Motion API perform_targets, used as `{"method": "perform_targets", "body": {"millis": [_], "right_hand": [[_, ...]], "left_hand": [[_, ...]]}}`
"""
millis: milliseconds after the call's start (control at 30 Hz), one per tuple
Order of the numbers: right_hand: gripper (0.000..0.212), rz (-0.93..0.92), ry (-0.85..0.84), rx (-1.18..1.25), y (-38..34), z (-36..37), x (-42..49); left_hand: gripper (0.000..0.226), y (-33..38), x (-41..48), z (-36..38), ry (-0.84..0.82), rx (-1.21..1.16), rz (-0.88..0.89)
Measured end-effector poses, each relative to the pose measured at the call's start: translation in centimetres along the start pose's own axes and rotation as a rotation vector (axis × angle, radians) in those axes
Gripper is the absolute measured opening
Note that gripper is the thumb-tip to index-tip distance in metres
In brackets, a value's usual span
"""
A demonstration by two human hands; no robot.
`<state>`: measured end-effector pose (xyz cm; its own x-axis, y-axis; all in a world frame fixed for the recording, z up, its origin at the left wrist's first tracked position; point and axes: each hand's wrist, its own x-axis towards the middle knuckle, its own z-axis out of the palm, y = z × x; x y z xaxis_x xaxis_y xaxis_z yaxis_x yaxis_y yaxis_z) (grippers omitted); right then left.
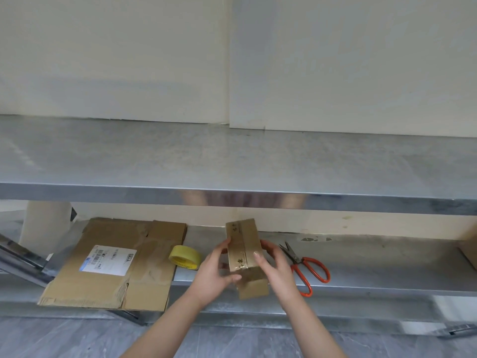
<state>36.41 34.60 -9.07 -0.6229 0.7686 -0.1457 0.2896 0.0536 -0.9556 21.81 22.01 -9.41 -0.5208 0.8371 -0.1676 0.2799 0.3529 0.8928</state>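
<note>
Wall [129, 60], pale and plain, fills the far upper half of the view, with a vertical joint right of the middle. Below it runs the steel desk [232, 156], its broad top bare and dull, its front edge shiny. Under the top sits a lower shelf [374, 264] of the same metal, and nearest of all lies a grey tiled floor [77, 337].

On the left of the shelf a flattened cardboard sheet [144, 275] lies flat, its near edge overhanging the shelf, with a white shipping label [108, 259] stuck on it. Behind it, at the far left, stands a pale round post [46, 228]. A corner of more cardboard [468, 249] shows at the right edge.

Both hands hold a small cardboard box [244, 244] in the air above the middle of the shelf, tilted with one end far and up and the other near and down, a taped seam running along its upper face. The left hand [211, 275] grips its left side, thumb on the side face and fingers curled beneath the near end. The right hand [277, 272] grips the right side, thumb pressed on the upper face and fingers wrapped round the far side.

Red-handled scissors [307, 267] lie on the shelf just right of the right hand, blades pointing far and left, partly hidden behind it. A roll of yellow tape [185, 257] rests between the cardboard sheet and the left hand, touching the sheet's edge.
</note>
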Motion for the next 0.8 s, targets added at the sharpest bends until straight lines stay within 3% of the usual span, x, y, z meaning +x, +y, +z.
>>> {"method": "perform_targets", "body": {"millis": [100,200,400,667,800], "right_hand": [[0.065,-0.003,-0.082,-0.131,0.0,-0.2,0.0],[0.072,0.04,-0.102,-0.096,0.4,-0.1,-0.3],[0.052,-0.012,-0.027,-0.229,1.7,1.3,-1.5],[0.057,-0.013,-0.07,-0.337,1.1,1.5,-0.2],[0.065,-0.096,-0.026,-0.406,0.9,1.0,-0.5]], "left_hand": [[0.092,0.4,0.4,0.4,0.059,0.031,-0.005],[0.089,0.4,0.7,0.2,0.017,0.113,-0.003],[0.088,-0.6,0.8,0.1,-0.117,0.111,-0.075],[0.086,-1.0,1.0,0.0,-0.141,0.041,-0.105],[0.092,-0.2,1.1,0.2,-0.128,0.152,-0.039]]}}
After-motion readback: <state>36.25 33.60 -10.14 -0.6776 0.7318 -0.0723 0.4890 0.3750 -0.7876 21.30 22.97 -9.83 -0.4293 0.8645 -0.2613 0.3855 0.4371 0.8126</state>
